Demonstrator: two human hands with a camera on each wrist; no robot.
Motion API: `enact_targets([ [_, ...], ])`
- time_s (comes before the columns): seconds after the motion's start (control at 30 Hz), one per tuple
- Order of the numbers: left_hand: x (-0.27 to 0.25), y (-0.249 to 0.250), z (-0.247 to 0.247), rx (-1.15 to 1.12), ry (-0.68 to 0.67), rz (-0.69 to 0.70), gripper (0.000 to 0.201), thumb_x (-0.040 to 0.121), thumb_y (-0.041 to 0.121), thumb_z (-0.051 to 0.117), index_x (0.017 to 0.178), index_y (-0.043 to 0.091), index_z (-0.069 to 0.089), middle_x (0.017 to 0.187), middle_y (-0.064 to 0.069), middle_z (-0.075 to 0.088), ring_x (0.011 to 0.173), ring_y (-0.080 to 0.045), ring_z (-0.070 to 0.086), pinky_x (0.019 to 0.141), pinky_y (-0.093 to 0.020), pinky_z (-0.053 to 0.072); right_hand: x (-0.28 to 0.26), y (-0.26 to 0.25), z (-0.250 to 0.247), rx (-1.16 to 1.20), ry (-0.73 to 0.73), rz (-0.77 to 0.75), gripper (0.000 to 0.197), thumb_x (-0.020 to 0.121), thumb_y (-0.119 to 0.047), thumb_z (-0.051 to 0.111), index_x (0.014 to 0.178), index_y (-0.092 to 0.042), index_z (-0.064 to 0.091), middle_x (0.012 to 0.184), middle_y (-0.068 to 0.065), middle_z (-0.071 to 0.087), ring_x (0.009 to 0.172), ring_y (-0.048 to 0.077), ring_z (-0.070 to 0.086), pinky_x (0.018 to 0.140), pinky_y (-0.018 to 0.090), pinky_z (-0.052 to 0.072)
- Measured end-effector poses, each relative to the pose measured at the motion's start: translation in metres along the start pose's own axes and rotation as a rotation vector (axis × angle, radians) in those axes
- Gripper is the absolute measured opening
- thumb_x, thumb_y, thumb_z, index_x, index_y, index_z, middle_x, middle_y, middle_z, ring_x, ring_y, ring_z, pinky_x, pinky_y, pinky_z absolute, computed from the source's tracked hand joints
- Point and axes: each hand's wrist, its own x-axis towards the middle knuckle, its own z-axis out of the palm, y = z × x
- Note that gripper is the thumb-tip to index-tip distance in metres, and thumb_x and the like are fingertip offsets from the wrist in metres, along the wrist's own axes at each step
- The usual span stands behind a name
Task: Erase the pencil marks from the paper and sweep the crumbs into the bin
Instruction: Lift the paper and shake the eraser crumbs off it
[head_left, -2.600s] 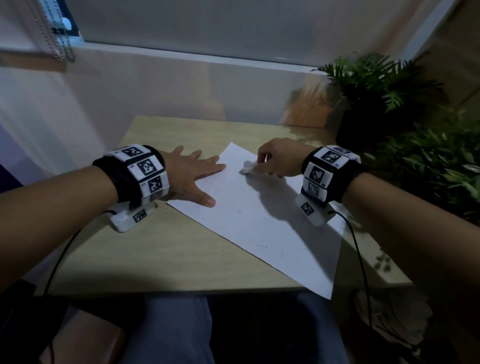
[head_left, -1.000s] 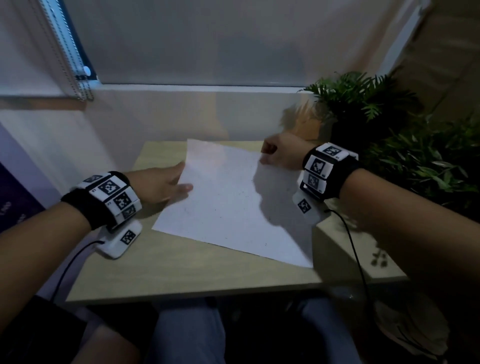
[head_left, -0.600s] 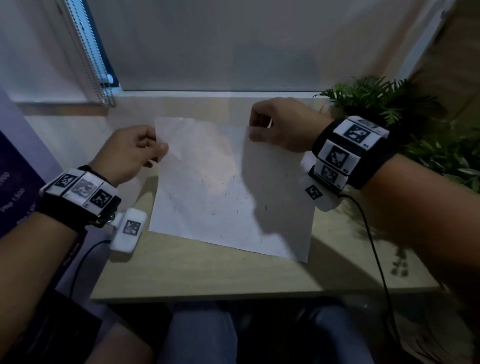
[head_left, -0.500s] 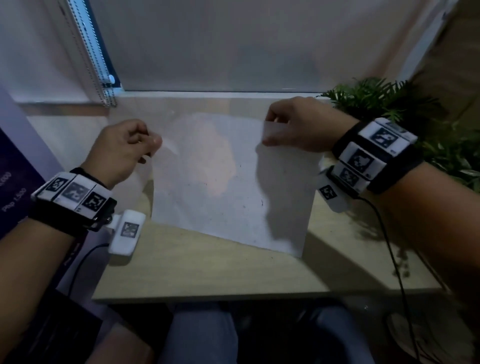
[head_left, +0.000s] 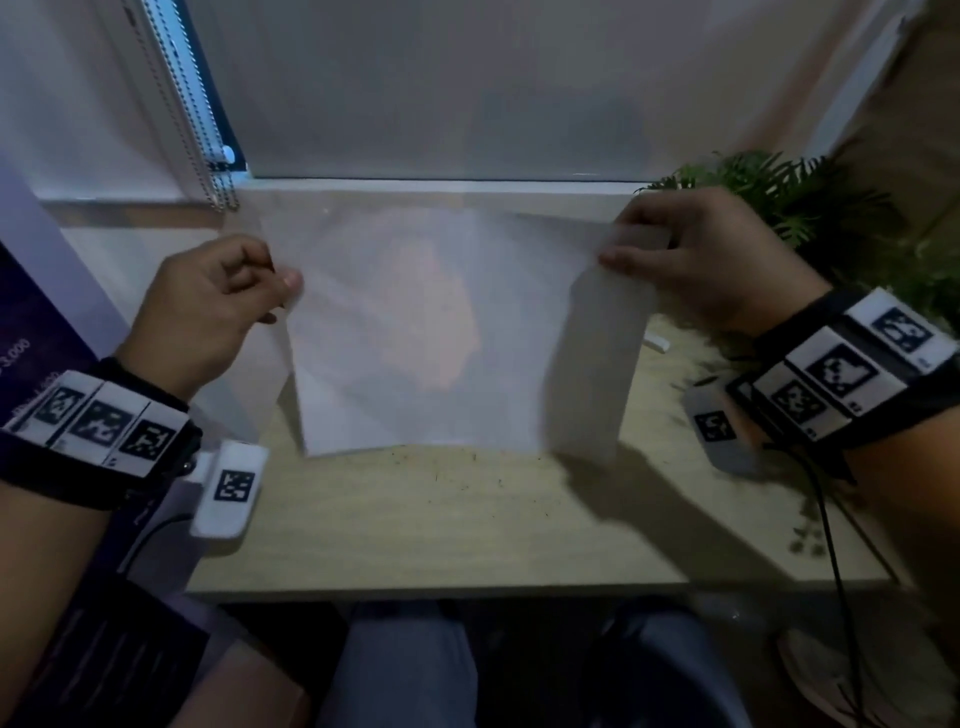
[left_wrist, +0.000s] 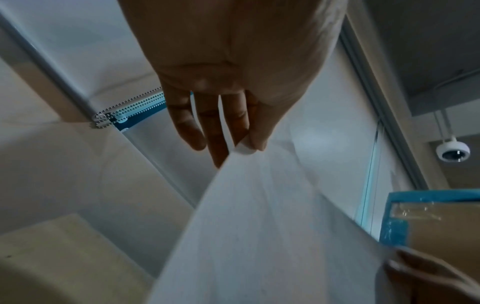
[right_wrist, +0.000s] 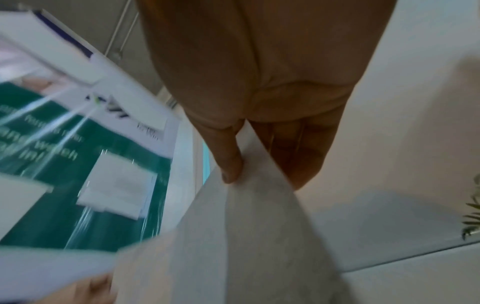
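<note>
The paper (head_left: 415, 332) is thin, matt and white, half translucent where light passes through it. The table (head_left: 467, 525) at 6 o'clock from it looks like pale wood with a matt, fine grain. The bead chain (head_left: 202, 150) at 10 o'clock looks like shiny metal. The wristbands (head_left: 104, 431) look like black cloth with matt white plastic blocks.

The left hand (head_left: 208, 306) sits at the middle left of the head view, raised, thumb and curled fingers pinching the sheet of paper (head_left: 426, 332). The right hand (head_left: 701, 260) is at the upper right, slightly higher, pinching the opposite edge. Both forearms reach in from the lower corners.
</note>
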Motion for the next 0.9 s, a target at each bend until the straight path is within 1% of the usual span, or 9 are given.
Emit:
enact_targets([
  [0.1, -0.001, 0.002, -0.002, -0.030, 0.000, 0.008, 0.011, 0.088, 0.027, 0.072, 0.079, 0.033, 0.071, 0.075, 0.013, 0.072, 0.074, -0.005, 0.064, 0.069, -0.020, 0.058, 0.001, -0.004, 0.000, 0.028, 0.007, 0.011, 0.015, 0.089, -0.030, 0.072, 0.078, -0.026, 0.064, 0.073, -0.010, 0.062, 0.065, 0.000, 0.056, 0.064, 0.027, 0.045],
  [0.17, -0.004, 0.003, -0.003, -0.011, -0.033, 0.011, 0.012, 0.085, 0.033, 0.072, 0.086, 0.022, 0.071, 0.080, 0.007, 0.074, 0.076, -0.010, 0.066, 0.070, -0.023, 0.057, 0.003, -0.003, -0.001, 0.085, 0.043, 0.035, 0.017, 0.089, -0.028, 0.072, 0.075, -0.026, 0.063, 0.071, -0.009, 0.061, 0.058, -0.002, 0.056, 0.060, 0.027, 0.047],
  [0.27, -0.005, 0.000, -0.007, -0.016, 0.002, 0.012, 0.022, 0.086, 0.028, 0.071, 0.092, 0.008, 0.067, 0.085, -0.002, 0.074, 0.077, -0.014, 0.066, 0.071, -0.023, 0.056, 0.000, -0.002, 0.002, 0.012, -0.040, 0.013, 0.017, 0.083, -0.041, 0.069, 0.078, -0.025, 0.066, 0.075, -0.006, 0.065, 0.069, 0.006, 0.059, 0.069, 0.036, 0.051],
  [0.37, -0.007, 0.001, -0.004, 0.036, -0.067, 0.006, 0.026, 0.088, 0.024, 0.070, 0.096, 0.000, 0.066, 0.078, 0.010, 0.074, 0.076, -0.006, 0.069, 0.069, -0.020, 0.053, 0.002, 0.000, -0.002, 0.090, 0.024, 0.047, 0.016, 0.088, -0.031, 0.073, 0.078, -0.022, 0.064, 0.071, -0.007, 0.062, 0.061, 0.002, 0.056, 0.062, 0.029, 0.049],
  [0.43, -0.011, 0.000, -0.003, 0.050, -0.114, 0.007, 0.034, 0.087, 0.026, 0.070, 0.096, -0.006, 0.064, 0.076, 0.005, 0.074, 0.071, -0.006, 0.068, 0.065, -0.018, 0.050, 0.001, -0.001, -0.001, 0.077, 0.018, 0.037, 0.015, 0.089, -0.027, 0.073, 0.078, -0.024, 0.064, 0.074, -0.009, 0.063, 0.065, 0.003, 0.057, 0.066, 0.032, 0.051],
  [0.53, -0.009, 0.006, -0.004, 0.066, -0.078, 0.033, 0.026, 0.092, 0.023, 0.070, 0.093, -0.002, 0.065, 0.077, -0.018, 0.069, 0.062, -0.019, 0.061, 0.055, -0.018, 0.044, -0.001, -0.002, -0.002, 0.008, -0.036, 0.032, 0.013, 0.089, -0.029, 0.072, 0.079, -0.026, 0.065, 0.078, -0.009, 0.065, 0.070, 0.006, 0.059, 0.072, 0.037, 0.052],
  [0.63, -0.010, 0.012, 0.000, 0.058, -0.046, 0.013, 0.017, 0.093, 0.020, 0.069, 0.092, 0.004, 0.066, 0.074, -0.009, 0.070, 0.053, -0.021, 0.060, 0.048, -0.024, 0.044, 0.001, -0.002, -0.006, 0.106, 0.044, 0.075, 0.013, 0.090, -0.031, 0.072, 0.082, -0.021, 0.066, 0.079, -0.002, 0.066, 0.069, 0.011, 0.062, 0.069, 0.038, 0.055],
  [0.77, -0.009, 0.013, 0.007, 0.048, -0.042, -0.017, 0.027, 0.097, 0.013, 0.066, 0.098, -0.012, 0.056, 0.085, -0.031, 0.064, 0.049, -0.024, 0.063, 0.044, -0.028, 0.043, -0.002, -0.001, 0.001, 0.024, -0.050, 0.053, 0.012, 0.090, -0.031, 0.072, 0.086, -0.021, 0.067, 0.084, 0.001, 0.067, 0.075, 0.015, 0.062, 0.075, 0.040, 0.054],
  [0.9, -0.009, 0.010, 0.011, 0.069, -0.083, -0.065, 0.030, 0.098, 0.016, 0.065, 0.094, -0.011, 0.051, 0.084, -0.031, 0.065, 0.058, -0.037, 0.067, 0.045, -0.029, 0.045, 0.000, 0.009, 0.002, 0.128, 0.009, 0.071, 0.023, 0.088, -0.035, 0.071, 0.089, -0.012, 0.068, 0.084, 0.006, 0.069, 0.072, 0.013, 0.063, 0.069, 0.041, 0.055],
])
